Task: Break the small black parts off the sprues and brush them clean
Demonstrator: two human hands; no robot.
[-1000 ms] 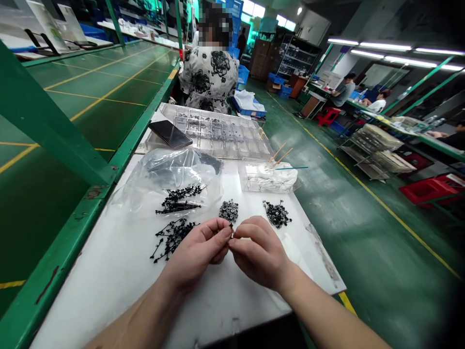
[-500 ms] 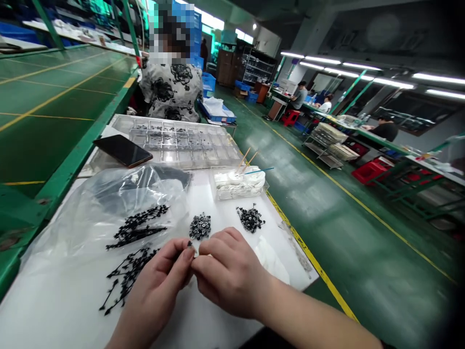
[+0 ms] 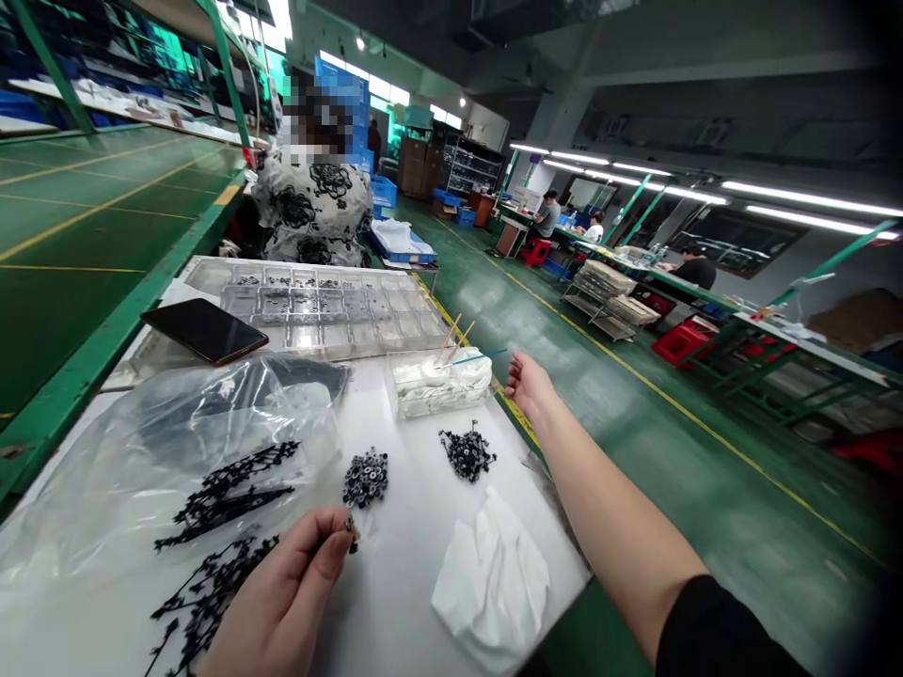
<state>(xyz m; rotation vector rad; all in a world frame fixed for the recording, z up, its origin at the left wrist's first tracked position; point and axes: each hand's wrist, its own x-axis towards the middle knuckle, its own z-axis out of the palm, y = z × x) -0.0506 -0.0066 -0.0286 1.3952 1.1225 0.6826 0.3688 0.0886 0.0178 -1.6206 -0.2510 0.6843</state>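
Blue stick [image 3: 486, 355] lengthwise toward right hand [image 3: 530, 389], grip unclear; left hand [image 3: 293, 588] pinching black part [image 3: 354, 543]

No lettering, label, brand, number or sign can be read in this workshop scene, neither on anything between the near and far edges of the white bench [image 3: 395, 602] nor across the green floor [image 3: 677, 470] beyond its right edge.
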